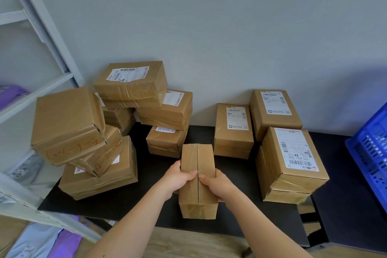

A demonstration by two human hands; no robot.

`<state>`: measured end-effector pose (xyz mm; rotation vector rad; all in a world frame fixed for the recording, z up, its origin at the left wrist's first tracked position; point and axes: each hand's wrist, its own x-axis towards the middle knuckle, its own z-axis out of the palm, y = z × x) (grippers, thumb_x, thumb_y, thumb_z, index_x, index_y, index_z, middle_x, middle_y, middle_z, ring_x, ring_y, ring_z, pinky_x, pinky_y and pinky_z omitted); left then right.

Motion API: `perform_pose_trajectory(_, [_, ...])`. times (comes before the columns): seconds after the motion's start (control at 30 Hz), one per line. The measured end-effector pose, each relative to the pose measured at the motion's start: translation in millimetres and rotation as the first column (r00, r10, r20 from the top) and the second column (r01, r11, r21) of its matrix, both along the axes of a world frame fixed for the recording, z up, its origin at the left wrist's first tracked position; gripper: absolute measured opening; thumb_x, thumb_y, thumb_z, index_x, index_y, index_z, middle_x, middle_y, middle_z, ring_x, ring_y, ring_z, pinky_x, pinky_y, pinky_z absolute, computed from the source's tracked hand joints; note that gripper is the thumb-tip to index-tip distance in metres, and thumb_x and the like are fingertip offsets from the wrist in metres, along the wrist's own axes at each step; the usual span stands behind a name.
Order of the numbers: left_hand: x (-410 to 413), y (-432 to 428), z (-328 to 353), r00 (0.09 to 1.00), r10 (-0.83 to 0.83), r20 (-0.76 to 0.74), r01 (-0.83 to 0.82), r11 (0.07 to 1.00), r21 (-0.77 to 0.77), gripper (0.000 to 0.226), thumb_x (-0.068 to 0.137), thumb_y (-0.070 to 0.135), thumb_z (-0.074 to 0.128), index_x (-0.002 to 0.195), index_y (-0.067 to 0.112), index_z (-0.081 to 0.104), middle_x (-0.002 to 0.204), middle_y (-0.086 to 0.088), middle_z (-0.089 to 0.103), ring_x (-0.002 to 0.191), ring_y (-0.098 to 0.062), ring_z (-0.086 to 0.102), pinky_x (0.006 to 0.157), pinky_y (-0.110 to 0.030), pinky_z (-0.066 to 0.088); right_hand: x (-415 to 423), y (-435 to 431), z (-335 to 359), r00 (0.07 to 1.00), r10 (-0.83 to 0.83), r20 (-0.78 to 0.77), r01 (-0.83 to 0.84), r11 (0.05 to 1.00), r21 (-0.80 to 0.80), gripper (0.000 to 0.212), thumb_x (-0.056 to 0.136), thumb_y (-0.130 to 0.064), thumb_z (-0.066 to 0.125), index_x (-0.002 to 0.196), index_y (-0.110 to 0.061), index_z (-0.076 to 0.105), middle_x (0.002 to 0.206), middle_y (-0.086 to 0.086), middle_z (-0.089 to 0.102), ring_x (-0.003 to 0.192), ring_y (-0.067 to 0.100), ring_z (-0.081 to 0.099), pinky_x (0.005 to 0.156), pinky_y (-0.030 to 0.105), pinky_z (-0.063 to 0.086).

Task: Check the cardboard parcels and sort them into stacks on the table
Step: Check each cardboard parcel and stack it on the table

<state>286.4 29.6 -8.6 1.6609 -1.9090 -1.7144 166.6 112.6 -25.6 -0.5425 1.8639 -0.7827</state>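
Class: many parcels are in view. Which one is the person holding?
The front-centre parcel, seam upward, gripped between the left hand and right hand; the other parcels rest untouched.

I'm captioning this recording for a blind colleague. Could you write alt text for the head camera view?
A person's left hand and right hand grip a long brown cardboard parcel by its sides, seam up, at the front of a black table. Leaning stacks of taped brown parcels stand at left, tidier labelled stacks at right beside a blue plastic crate.
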Motion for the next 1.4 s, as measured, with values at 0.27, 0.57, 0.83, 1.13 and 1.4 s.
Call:
perform_pose_trajectory(0.27, [-3.7, -5.0, 4.8, 1.0, 0.02, 0.019, -0.022, 0.996, 0.087, 0.068, 0.086, 0.027, 0.07, 0.142, 0.023, 0.032, 0.134, -0.005, 0.049, 0.122, -0.029, 0.049, 0.096, -0.049, 0.046, -12.2, -8.3, 1.2, 0.995, -0.038, 0.09, 0.028, 0.994, 0.102, 0.06, 0.088, -0.033, 0.065, 0.138, -0.021, 0.035, 0.127, 0.004, 0.052, 0.116, 0.026, 0.053, 0.099, 0.046, 0.047])
perform_pose_trajectory(0.57, [-2.4, -11.4, 3.2, 1.0, 0.023, 0.016, -0.025, 0.99, 0.137, 0.069, 0.084, 0.026, 0.072, 0.141, 0.023, 0.034, 0.132, -0.006, 0.049, 0.121, -0.028, 0.05, 0.095, -0.049, 0.048, -18.8, -13.5, -2.0, 0.989, -0.038, 0.144, 0.016, 0.989, 0.148, 0.061, 0.085, -0.029, 0.069, 0.137, -0.021, 0.037, 0.127, 0.007, 0.053, 0.115, 0.027, 0.054, 0.099, 0.048, 0.047])
perform_pose_trajectory(0.83, [-1.5, -12.8, 3.8, 1.0, -0.014, 0.014, 0.012, 0.991, 0.134, 0.065, 0.086, 0.026, 0.07, 0.14, 0.021, 0.034, 0.134, -0.006, 0.048, 0.123, -0.028, 0.049, 0.1, -0.049, 0.046, -19.8, -15.1, -7.5, 0.984, -0.046, 0.175, 0.022, 0.991, 0.135, 0.06, 0.084, -0.027, 0.069, 0.135, -0.023, 0.038, 0.117, 0.004, 0.054, 0.11, 0.026, 0.055, 0.097, 0.047, 0.048])
perform_pose_trajectory(1.13, [-0.9, -5.4, 3.5, 1.0, 0.02, 0.006, -0.02, 0.993, 0.12, 0.064, 0.087, 0.03, 0.068, 0.141, 0.025, 0.034, 0.133, -0.003, 0.049, 0.121, -0.026, 0.05, 0.097, -0.046, 0.046, -12.2, -5.6, 1.6, 0.982, -0.066, 0.18, 0.052, 0.995, 0.085, 0.055, 0.087, -0.027, 0.066, 0.135, -0.022, 0.039, 0.124, 0.006, 0.055, 0.114, 0.026, 0.054, 0.101, 0.049, 0.045])
perform_pose_trajectory(1.4, [2.4, 3.6, 13.7, 0.996, 0.059, -0.069, -0.05, 0.991, 0.121, 0.068, 0.087, 0.03, 0.067, 0.144, 0.027, 0.03, 0.136, -0.002, 0.048, 0.125, -0.026, 0.047, 0.104, -0.051, 0.041, -8.0, 1.2, 30.5, 0.985, -0.03, 0.171, 0.034, 0.999, -0.017, 0.055, 0.086, -0.018, 0.067, 0.135, -0.02, 0.042, 0.121, 0.004, 0.056, 0.114, 0.023, 0.053, 0.1, 0.043, 0.044])
